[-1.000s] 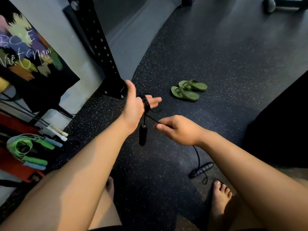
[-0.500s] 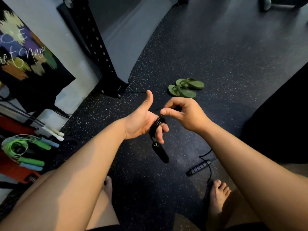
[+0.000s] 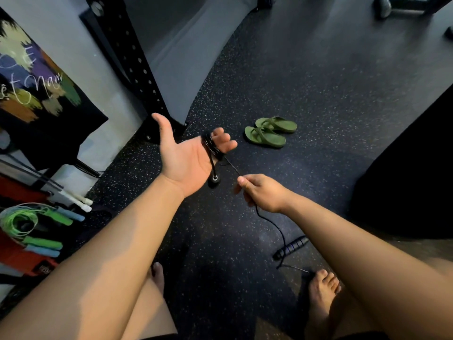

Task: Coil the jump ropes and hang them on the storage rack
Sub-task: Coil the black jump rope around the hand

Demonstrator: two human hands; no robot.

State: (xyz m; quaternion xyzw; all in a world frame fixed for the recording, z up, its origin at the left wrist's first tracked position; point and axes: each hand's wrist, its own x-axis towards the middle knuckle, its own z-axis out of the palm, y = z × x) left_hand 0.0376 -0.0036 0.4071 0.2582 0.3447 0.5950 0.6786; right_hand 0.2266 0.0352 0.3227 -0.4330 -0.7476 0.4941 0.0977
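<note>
A black jump rope is wound in several loops around the fingers of my left hand, palm up, thumb raised. One black handle dangles below that palm. My right hand pinches the rope's free length just right of the coil. From there the cord trails down to the second black handle lying on the floor near my right foot. At the far left, coiled green ropes with green and blue handles hang on the storage rack.
A pair of green flip-flops lies on the speckled rubber floor beyond my hands. A black perforated upright stands against the grey wall at upper left. A dark block fills the right side. White handles rest by the rack.
My left hand has rolled palm up with fingers spread. My right hand dropped from beside the coil to lower right, drawing the rope taut. The floor handle has shifted slightly.
</note>
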